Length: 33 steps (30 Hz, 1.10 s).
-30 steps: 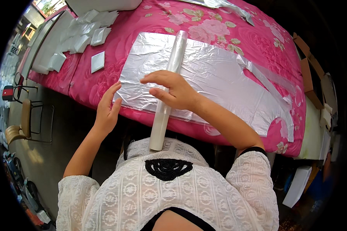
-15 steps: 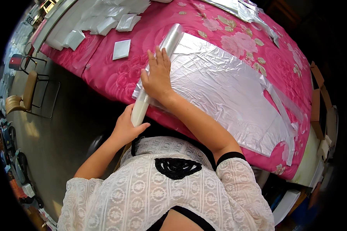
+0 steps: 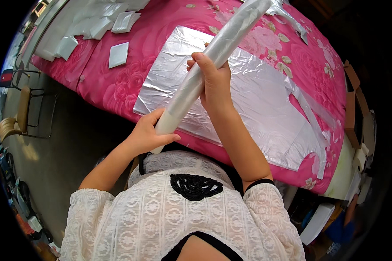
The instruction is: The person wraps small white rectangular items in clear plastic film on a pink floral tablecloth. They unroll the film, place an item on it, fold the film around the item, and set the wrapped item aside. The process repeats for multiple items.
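Observation:
A long roll of clear plastic film is held at a slant above the table, its far end up and to the right. My left hand grips the pale, bare lower end of the roll. Higher up, my right hand is wrapped round it, thumb on top. Beneath lies a flat, crinkled silvery plastic bag with cut-out handles at its right end. Part of the bag is hidden behind the roll and my right forearm.
Folded plastic packets are heaped at the far left, with a single packet nearer. More silvery plastic lies at the back. A pink flowered cloth covers the table. Chairs stand left; cardboard boxes stand right.
The roll has been lifted off the bag and tilted up toward the right, uncovering the bag's left end. My right hand has gone from lying flat on the roll to gripping it.

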{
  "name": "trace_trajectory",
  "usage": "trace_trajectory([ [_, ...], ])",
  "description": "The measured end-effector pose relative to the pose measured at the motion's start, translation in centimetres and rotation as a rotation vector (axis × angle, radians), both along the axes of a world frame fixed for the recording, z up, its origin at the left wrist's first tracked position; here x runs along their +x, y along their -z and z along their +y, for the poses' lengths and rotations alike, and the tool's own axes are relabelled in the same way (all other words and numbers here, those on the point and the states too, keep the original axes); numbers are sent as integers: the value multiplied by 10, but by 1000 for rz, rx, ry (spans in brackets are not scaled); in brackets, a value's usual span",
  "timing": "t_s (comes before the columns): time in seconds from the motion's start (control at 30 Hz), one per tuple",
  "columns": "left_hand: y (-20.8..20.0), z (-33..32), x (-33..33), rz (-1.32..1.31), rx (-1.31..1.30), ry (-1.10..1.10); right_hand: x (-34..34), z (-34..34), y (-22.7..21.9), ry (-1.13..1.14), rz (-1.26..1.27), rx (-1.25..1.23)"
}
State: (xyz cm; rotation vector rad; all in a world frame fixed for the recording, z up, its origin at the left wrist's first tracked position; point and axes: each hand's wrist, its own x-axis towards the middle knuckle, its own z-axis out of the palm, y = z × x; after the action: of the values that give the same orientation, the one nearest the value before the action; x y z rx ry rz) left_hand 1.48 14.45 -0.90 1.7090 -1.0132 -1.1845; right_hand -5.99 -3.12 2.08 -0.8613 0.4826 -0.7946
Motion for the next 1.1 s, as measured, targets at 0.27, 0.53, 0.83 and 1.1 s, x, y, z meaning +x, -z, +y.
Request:
trace_trajectory([
  [0.27, -12, -22, -12, 788, 83, 112, -30, -5, -2, -15, -81, 70],
  [0.53, 0, -19, -13, 953, 95, 312, -41, 7, 15, -21, -110, 168],
  [0.83, 20, -13, -15, 654, 227, -35, -43, 8, 56, -48, 87, 170],
  [1.1, 21, 35, 0, 541, 391, 83, -97, -129, 59, 154, 388, -70],
])
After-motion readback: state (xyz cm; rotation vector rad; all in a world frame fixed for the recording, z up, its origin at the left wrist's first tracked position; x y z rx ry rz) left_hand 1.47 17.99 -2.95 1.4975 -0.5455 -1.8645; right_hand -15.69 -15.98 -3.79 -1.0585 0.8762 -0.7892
